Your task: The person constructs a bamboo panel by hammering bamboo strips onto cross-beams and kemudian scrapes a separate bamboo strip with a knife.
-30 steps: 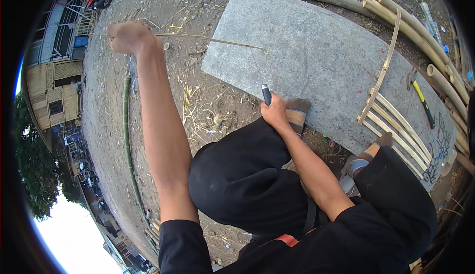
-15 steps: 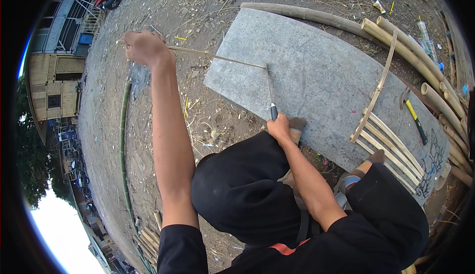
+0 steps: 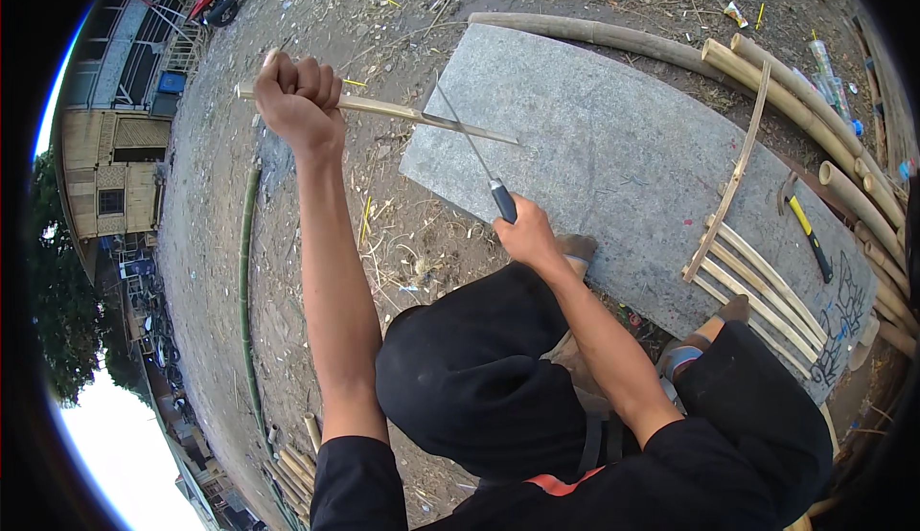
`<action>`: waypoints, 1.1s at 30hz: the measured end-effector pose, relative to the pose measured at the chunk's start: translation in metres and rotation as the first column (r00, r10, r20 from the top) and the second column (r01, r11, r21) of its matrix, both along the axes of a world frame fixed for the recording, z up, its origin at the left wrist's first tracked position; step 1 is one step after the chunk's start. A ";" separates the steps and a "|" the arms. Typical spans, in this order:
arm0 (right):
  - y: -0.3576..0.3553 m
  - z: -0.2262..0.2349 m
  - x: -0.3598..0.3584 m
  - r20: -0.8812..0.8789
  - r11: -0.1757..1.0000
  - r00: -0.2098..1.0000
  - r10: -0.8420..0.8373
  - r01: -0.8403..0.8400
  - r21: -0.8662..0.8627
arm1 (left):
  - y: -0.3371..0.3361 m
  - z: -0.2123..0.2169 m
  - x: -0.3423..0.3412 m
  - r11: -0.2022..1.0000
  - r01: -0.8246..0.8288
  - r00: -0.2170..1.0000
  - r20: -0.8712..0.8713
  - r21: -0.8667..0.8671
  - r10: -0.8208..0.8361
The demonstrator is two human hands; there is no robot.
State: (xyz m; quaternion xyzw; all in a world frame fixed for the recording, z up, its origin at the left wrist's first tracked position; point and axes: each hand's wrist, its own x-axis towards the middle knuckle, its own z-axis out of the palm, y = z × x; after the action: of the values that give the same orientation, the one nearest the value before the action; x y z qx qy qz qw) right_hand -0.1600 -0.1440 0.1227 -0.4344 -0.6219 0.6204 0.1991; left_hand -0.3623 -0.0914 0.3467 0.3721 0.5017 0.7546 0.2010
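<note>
My left hand [image 3: 300,100] is closed round a thin split bamboo strip [image 3: 383,110], held out at arm's length to the left. The strip's far end lies over the grey slab [image 3: 575,100]. In my right hand [image 3: 529,231] is a knife with a dark handle [image 3: 502,201]. Its long thin blade [image 3: 463,131] points away and to the left, crossing the strip near the slab's left end. Whether the blade's edge touches the strip I cannot tell.
Several split bamboo strips [image 3: 762,287] lie on the slab's right part, with a longer strip [image 3: 733,176] across their ends. A yellow-and-black hammer [image 3: 811,236] rests beside them. Bamboo poles [image 3: 786,85] border the slab's far and right sides. A green pole [image 3: 245,282] lies on the ground leftward.
The knife has swung left from the strip's end to cross its middle, and my right hand has moved left with it. My left hand has turned, showing the strip's broader face.
</note>
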 end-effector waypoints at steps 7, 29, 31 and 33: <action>0.030 0.043 -0.011 -0.019 0.984 0.992 0.121 -0.117 0.134 | -0.029 -0.011 -0.010 0.988 0.155 0.988 -0.006 0.020 -0.155; 0.064 -0.007 0.033 0.106 0.986 0.981 0.161 -0.155 -0.068 | 0.017 -0.002 0.024 0.959 0.282 0.958 -0.049 0.004 -0.282; 0.049 0.024 0.017 0.045 0.988 0.988 0.150 -0.149 -0.029 | 0.008 0.001 0.014 0.958 0.288 0.956 -0.057 0.016 -0.287; 0.044 0.014 0.012 0.094 0.992 0.988 0.123 -0.121 -0.028 | 0.001 -0.001 0.010 0.964 0.265 0.963 -0.055 0.015 -0.264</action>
State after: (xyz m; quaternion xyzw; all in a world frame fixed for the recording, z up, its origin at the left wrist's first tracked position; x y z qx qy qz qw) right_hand -0.1481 -0.1001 0.1366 -0.4268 -0.6493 0.6167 0.1262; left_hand -0.3522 -0.0909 0.3458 0.4578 0.4443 0.7164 0.2825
